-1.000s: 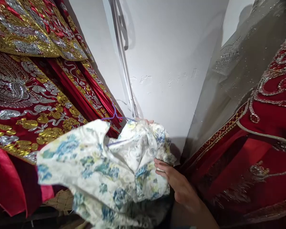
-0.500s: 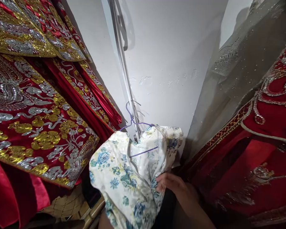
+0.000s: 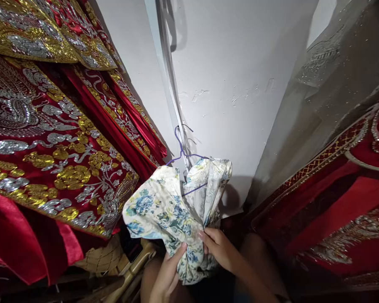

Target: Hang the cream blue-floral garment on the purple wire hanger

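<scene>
A white blouse-like garment [image 3: 158, 202] with blue and green flowers hangs on a purple hanger [image 3: 182, 153], its neckline gaping in a V. My left hand [image 3: 169, 271] grips the lower front of the cloth, thumb on top and fingers tucked behind. Higher up, at the bottom of the opening, my right hand [image 3: 217, 246] pinches the garment's edge between thumb and fingers. Part of the hanger's lower bar shows inside the neck. The fingers of both hands are partly hidden by the fabric.
Red garments with gold and silver sequin embroidery [image 3: 72, 172] hang at left. A beaded red dress [image 3: 360, 202] and sheer grey fabric [image 3: 322, 84] hang at right. Behind stands a white wall [image 3: 233, 54] with a metal pole [image 3: 169, 63]. A woven basket [image 3: 104, 254] sits low at left.
My left hand has come into view and taken hold of the lower front. The garment's lower part is gathered up higher, and the view has shifted slightly.
</scene>
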Demonstrator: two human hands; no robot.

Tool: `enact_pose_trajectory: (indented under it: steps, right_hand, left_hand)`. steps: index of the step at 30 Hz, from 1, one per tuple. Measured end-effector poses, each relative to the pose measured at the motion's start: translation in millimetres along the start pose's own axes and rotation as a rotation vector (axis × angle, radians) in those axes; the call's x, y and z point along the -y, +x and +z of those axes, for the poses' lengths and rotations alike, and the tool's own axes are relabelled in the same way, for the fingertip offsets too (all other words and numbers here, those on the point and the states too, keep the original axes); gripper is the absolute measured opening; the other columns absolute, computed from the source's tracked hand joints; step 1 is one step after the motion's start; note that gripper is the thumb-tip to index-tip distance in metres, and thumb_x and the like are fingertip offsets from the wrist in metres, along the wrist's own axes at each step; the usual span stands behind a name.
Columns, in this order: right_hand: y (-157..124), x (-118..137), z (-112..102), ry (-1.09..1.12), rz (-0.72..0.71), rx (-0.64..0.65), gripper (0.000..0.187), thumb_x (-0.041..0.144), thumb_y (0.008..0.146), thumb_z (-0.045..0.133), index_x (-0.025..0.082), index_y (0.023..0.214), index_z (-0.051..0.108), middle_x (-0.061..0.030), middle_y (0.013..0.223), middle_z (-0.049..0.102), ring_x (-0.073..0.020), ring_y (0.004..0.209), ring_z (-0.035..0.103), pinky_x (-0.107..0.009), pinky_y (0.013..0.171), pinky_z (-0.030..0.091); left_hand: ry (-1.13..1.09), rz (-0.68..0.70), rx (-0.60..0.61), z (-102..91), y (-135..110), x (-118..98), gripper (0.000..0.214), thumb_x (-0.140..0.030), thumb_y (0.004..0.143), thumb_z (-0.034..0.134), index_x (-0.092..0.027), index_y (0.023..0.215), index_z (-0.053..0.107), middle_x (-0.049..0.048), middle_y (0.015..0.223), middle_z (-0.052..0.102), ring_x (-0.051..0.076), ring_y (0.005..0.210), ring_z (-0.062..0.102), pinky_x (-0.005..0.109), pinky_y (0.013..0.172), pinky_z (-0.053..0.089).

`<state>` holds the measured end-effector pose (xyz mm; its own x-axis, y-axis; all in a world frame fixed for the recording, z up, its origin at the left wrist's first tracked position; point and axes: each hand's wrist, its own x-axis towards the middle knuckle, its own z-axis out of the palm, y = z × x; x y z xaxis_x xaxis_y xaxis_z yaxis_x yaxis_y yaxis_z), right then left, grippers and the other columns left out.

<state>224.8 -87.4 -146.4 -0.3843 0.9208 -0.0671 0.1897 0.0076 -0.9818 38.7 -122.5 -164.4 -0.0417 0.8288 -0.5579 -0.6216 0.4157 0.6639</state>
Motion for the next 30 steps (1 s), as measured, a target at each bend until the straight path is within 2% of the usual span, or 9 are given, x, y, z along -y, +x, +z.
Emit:
enact_pose_trajectory:
  steps: [5, 8, 10, 13, 16, 18, 22, 26, 30]
  right_hand:
    - [6, -8, 3, 0.142, -0.003, -0.082, 0.045, 0.052, 0.094, 0.052, 0.02, 0.063, 0.051, 0.0023, 0.053, 0.05, -0.0133, 0.053, 0.047, -0.026, 0.056, 0.035]
    - [5, -12, 1, 0.209, 0.015, -0.104, 0.046, 0.052, 0.092, 0.054, 0.02, 0.059, 0.051, 0.0019, 0.051, 0.05, -0.0131, 0.051, 0.046, -0.026, 0.055, 0.035]
    - [3, -13, 0, 0.251, 0.015, -0.123, 0.048, 0.055, 0.091, 0.056, 0.019, 0.059, 0.054, 0.0016, 0.05, 0.05, -0.0133, 0.051, 0.047, -0.027, 0.054, 0.035]
    - [-1, -14, -1, 0.235, -0.01, -0.155, 0.049, 0.06, 0.089, 0.059, 0.017, 0.065, 0.065, 0.0002, 0.053, 0.055, -0.0127, 0.05, 0.045, -0.027, 0.052, 0.032]
    - [-4, -14, -4, 0.181, -0.066, -0.175, 0.052, 0.06, 0.088, 0.061, 0.016, 0.062, 0.069, -0.0014, 0.055, 0.056, -0.013, 0.052, 0.044, -0.027, 0.051, 0.031]
    - [-4, -12, -7, 0.187, -0.098, -0.183, 0.052, 0.059, 0.087, 0.064, 0.016, 0.058, 0.069, -0.0022, 0.055, 0.057, -0.0137, 0.053, 0.046, -0.027, 0.052, 0.033]
    - [-3, -8, -9, 0.266, -0.096, -0.13, 0.046, 0.058, 0.084, 0.068, 0.016, 0.065, 0.075, -0.0041, 0.06, 0.066, -0.0137, 0.053, 0.05, -0.027, 0.054, 0.036]
    - [-2, -7, -5, 0.381, -0.03, -0.052, 0.049, 0.062, 0.082, 0.066, 0.016, 0.068, 0.076, -0.0036, 0.054, 0.065, -0.0101, 0.042, 0.042, -0.026, 0.045, 0.028]
    - [7, 4, -6, 0.465, 0.069, -0.045, 0.046, 0.057, 0.082, 0.065, 0.015, 0.065, 0.074, -0.0017, 0.043, 0.059, -0.0084, 0.034, 0.034, -0.025, 0.041, 0.02]
  left_hand:
    - [0.0, 0.106, -0.204, 21.2, 6, 2, 0.044, -0.021, 0.083, 0.074, -0.023, 0.125, 0.062, 0.0097, 0.113, 0.074, 0.027, 0.112, 0.069, 0.041, 0.101, 0.053]
    - [0.078, 0.258, -0.224, 18.6, 21, 13, 0.034, -0.03, 0.081, 0.075, -0.02, 0.112, 0.064, 0.0099, 0.105, 0.074, 0.028, 0.107, 0.07, 0.04, 0.093, 0.056]
    - [0.181, 0.497, -0.324, 12.4, 32, 24, 0.038, -0.041, 0.08, 0.075, -0.019, 0.108, 0.061, 0.0093, 0.102, 0.071, 0.028, 0.106, 0.068, 0.04, 0.09, 0.056]
    - [0.34, 1.009, -0.573, 4.8, 38, 39, 0.049, -0.044, 0.08, 0.074, -0.021, 0.117, 0.053, 0.011, 0.122, 0.059, 0.027, 0.118, 0.059, 0.041, 0.098, 0.051]
    - [0.572, 1.324, -0.557, 6.8, 34, 52, 0.048, -0.035, 0.081, 0.074, -0.022, 0.122, 0.051, 0.0132, 0.134, 0.05, 0.028, 0.129, 0.05, 0.046, 0.11, 0.04]
    - [0.74, 1.317, -0.423, 14.1, 30, 61, 0.042, -0.031, 0.083, 0.071, -0.021, 0.12, 0.054, 0.0129, 0.128, 0.054, 0.028, 0.125, 0.053, 0.047, 0.109, 0.041]
    - [0.866, 1.132, -0.156, 33.3, 33, 75, 0.031, -0.026, 0.087, 0.063, -0.021, 0.117, 0.06, 0.0111, 0.114, 0.065, 0.026, 0.109, 0.064, 0.04, 0.094, 0.052]
    - [0.823, 1.071, -0.055, 43.2, 40, 74, 0.01, -0.026, 0.089, 0.057, -0.02, 0.091, 0.064, 0.0048, 0.081, 0.065, 0.021, 0.077, 0.065, 0.031, 0.07, 0.054]
    - [0.835, 1.067, 0.046, 45.1, 40, 64, 0.013, -0.026, 0.093, 0.053, -0.02, 0.082, 0.058, 0.0028, 0.076, 0.059, 0.019, 0.073, 0.06, 0.028, 0.068, 0.051]
